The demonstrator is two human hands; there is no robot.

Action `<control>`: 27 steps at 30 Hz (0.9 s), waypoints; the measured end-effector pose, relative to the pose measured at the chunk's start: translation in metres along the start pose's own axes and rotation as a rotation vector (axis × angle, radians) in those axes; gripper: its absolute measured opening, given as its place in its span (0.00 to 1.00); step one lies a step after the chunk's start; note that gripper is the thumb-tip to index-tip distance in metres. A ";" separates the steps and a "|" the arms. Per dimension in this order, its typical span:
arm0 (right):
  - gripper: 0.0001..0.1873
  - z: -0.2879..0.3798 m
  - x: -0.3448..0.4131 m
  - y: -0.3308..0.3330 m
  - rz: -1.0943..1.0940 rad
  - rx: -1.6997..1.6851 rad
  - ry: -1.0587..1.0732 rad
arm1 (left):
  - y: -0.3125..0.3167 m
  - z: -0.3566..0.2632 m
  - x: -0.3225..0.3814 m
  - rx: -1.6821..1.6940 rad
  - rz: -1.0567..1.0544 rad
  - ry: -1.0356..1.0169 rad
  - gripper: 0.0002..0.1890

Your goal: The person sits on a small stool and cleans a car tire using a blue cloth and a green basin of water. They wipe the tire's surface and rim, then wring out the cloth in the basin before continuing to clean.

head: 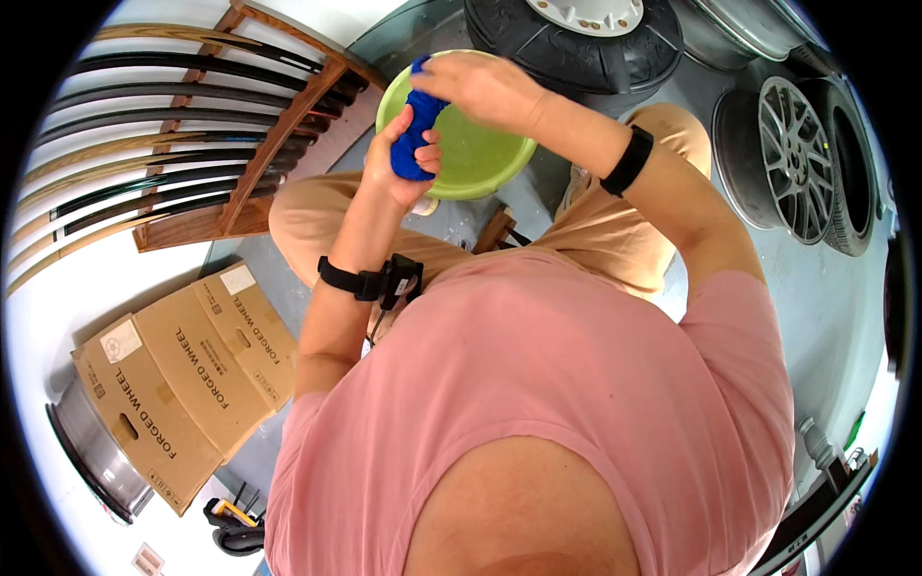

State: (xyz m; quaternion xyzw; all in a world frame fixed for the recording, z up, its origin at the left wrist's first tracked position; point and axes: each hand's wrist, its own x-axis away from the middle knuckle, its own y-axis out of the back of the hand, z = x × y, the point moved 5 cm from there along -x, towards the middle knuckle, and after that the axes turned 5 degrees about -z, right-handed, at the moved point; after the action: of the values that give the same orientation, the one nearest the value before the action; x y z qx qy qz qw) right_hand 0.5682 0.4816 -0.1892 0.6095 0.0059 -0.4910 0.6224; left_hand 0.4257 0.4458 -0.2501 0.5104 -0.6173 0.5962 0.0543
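A bunched blue cloth (415, 147) is gripped in my left hand (396, 155), its fingers wrapped around the lower part. At the upper end of the cloth, my right hand (482, 90) is blurred, and its fingertips overlap the blue fabric. Whether those fingers pinch the cloth or only touch it is hard to see. Both hands are above the left side of a light green plastic basin (497, 162), which appears to hold some liquid. The basin stands on the floor between my knees.
A large tyre on a wheel (576, 50) lies beyond the basin. Alloy wheel rims (796, 162) and a tyre (853, 169) stand at right. On the left are a wooden rack (288, 137) of cues and cardboard wheel boxes (194, 367) beside another rim (108, 439).
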 end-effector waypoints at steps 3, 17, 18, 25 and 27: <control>0.27 0.019 0.010 -0.003 0.045 -0.007 0.041 | -0.007 -0.001 0.007 0.076 0.176 0.085 0.15; 0.15 -0.009 -0.010 -0.017 0.436 0.014 0.064 | -0.039 -0.028 0.006 -1.268 -0.100 -0.126 0.30; 0.15 -0.011 -0.008 -0.023 0.479 0.005 0.008 | -0.033 -0.035 -0.003 -1.446 -0.158 -0.248 0.31; 0.15 -0.026 0.016 -0.061 0.553 -0.295 -0.501 | -0.030 -0.055 -0.023 -2.218 -0.137 -0.844 0.36; 0.14 -0.028 0.024 -0.075 0.554 -0.447 -0.623 | -0.033 -0.056 -0.024 -2.350 -0.125 -0.906 0.36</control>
State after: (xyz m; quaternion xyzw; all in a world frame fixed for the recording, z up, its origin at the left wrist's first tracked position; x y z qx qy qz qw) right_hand 0.5508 0.5054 -0.2674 0.2629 -0.2385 -0.4529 0.8179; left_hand 0.4298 0.5120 -0.2281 0.3405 -0.7119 -0.5432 0.2866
